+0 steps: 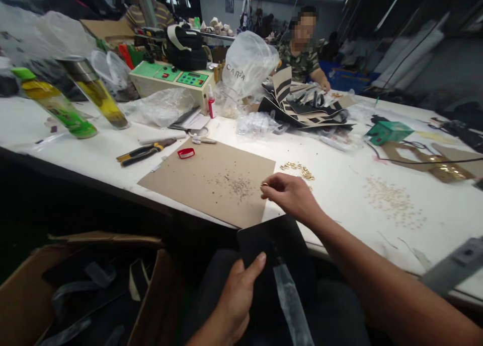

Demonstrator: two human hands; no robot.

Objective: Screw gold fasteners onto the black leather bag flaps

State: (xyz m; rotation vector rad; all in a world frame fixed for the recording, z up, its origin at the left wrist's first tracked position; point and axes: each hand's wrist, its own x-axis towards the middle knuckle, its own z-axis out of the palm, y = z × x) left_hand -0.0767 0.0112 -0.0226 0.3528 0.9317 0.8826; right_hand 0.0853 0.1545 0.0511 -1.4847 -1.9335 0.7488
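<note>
My left hand (238, 298) grips a flat black panel (264, 240) over my lap, its thumb lying on top. A strip of clear plastic (290, 300) hangs down the panel's face. Above the table's near edge, my right hand (289, 192) pinches a small gold-coloured metal piece (264, 185) between thumb and fingertips. Just behind that hand lies a cluster of gold metal pieces (298, 169) on the white table. To its left, a brown cardboard sheet (184, 185) carries a scatter of tiny dark bits (237, 185).
Pliers (145, 152), a red ring (186, 153) and a marker (204, 140) lie by the sheet. Bottles (56, 104) and a control box (169, 84) stand behind. Pale small pieces (394, 202) spread at right. An open carton (151, 290) sits lower left. A person (302, 59) sits opposite.
</note>
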